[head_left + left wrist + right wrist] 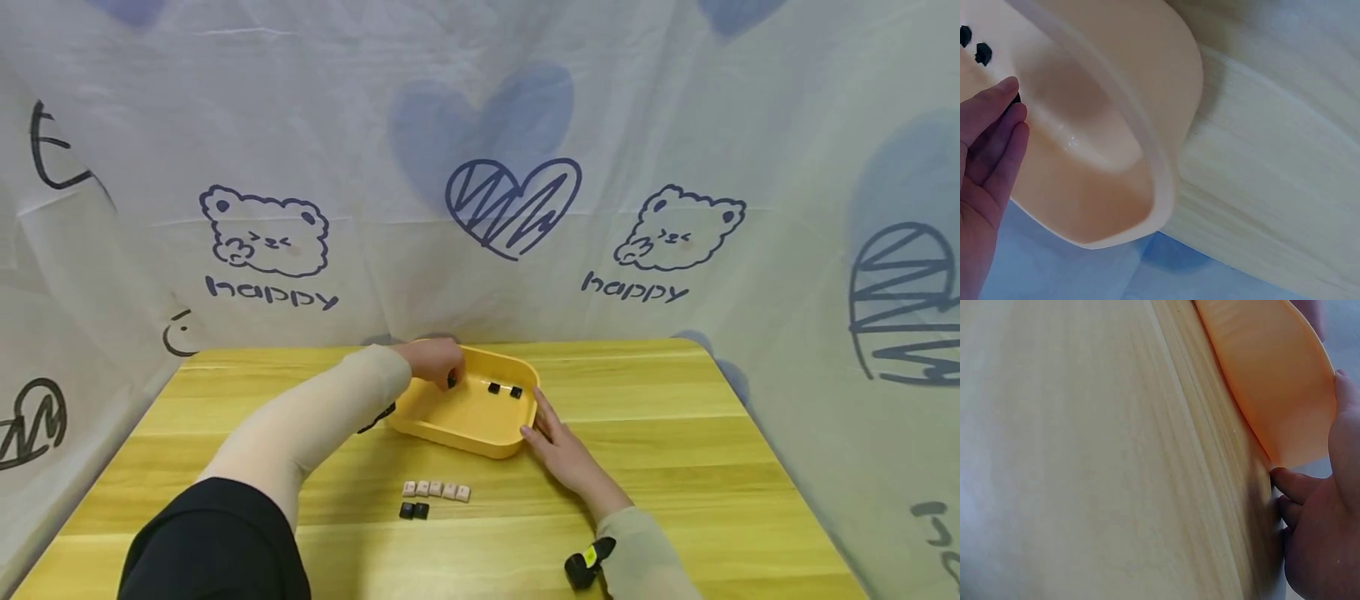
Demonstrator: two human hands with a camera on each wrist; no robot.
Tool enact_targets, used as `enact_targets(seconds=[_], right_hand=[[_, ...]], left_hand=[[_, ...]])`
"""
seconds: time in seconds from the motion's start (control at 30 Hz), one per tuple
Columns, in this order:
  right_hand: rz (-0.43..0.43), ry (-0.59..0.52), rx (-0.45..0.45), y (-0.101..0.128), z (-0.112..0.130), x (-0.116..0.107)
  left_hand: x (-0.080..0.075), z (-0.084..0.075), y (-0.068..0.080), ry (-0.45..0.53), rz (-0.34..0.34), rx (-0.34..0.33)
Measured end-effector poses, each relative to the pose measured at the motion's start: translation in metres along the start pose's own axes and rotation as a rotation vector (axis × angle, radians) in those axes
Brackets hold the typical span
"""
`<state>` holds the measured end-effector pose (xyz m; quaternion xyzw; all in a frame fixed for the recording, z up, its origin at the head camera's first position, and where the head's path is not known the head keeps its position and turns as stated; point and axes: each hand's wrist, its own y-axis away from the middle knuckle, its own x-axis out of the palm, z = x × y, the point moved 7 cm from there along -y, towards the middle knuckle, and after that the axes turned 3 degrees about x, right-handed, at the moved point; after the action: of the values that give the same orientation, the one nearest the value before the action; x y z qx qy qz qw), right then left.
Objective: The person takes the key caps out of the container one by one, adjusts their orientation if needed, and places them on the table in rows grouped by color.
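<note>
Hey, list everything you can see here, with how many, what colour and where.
Tray: one, yellow, middle of the table toward the back.
Black keycaps in tray: two, lying apart from the hand on the tray floor.
Pinched keycap: one, black, in the left hand's fingertips inside the tray.
Light keycaps: five, pale, in a row on the table in front of the tray.
Black keycaps on table: two, side by side below that row.
Table: one, yellowish wood.
Backdrop cloth: white, with bears, hearts and "happy", behind the table.
Left hand: in the tray, pinching a keycap.
Right hand: fingers straight against the tray's right wall.
</note>
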<state>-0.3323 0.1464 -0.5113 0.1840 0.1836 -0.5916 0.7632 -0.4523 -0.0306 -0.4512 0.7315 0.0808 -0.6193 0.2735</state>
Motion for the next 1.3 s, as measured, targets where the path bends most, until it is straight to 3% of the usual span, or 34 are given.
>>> enact_targets(seconds=[0.2, 0.43, 0.6, 0.93, 1.3], right_hand=[[0.001, 0.003, 0.007, -0.001, 0.0, 0.001], [0.006, 0.008, 0.007, -0.004, -0.001, 0.001], [0.016, -0.007, 0.008, -0.005, -0.003, 0.001], [0.012, 0.011, 0.034, -0.004, -0.002, -0.001], [0.028, -0.005, 0.022, -0.002, 0.0, 0.003]], left_hand=[[-0.014, -0.012, 0.011, 0.058, -0.08, -0.006], [-0.028, -0.026, 0.024, 0.111, -0.226, 0.095], [-0.036, -0.04, 0.04, 0.187, -0.275, 0.061], [-0.03, -0.067, 0.069, 0.237, -0.459, 0.034], [-0.011, -0.078, 0.095, 0.368, -0.561, -0.043]])
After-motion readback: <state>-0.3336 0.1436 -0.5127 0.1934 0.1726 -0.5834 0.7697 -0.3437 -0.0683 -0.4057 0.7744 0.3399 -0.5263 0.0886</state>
